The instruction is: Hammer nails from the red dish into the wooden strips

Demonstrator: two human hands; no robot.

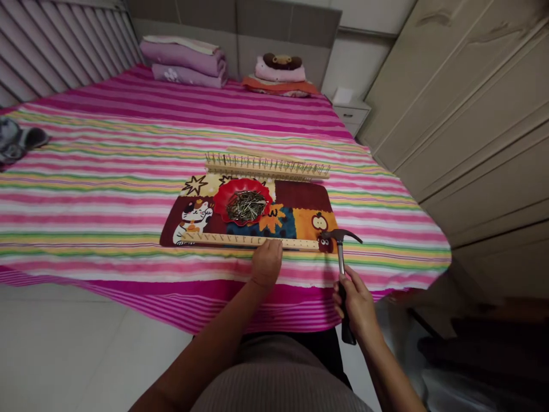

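My right hand [355, 300] is wrapped round the black handle of a claw hammer [341, 257]. The hammer's head is up, just past the right end of a pale wooden strip [231, 238]. My left hand [266, 264] is closed on the near edge of that strip, right of its middle; whether a nail is also between the fingers is hidden. A row of nails stands along the strip's left part, and small dark marks dot the right part. Behind it, a red scalloped bowl [221, 209] holds a heap of loose nails [247, 206].
Beneath the strip and bowl lies a patterned cat mat [304, 195]. Wooden strips bristling with nails [266, 167] lie behind it. All rest on a striped bed [107, 189]. Folded bedding [189, 62] and a pillow stack [281, 74] are at the headboard; wardrobe doors [484, 114] stand right.
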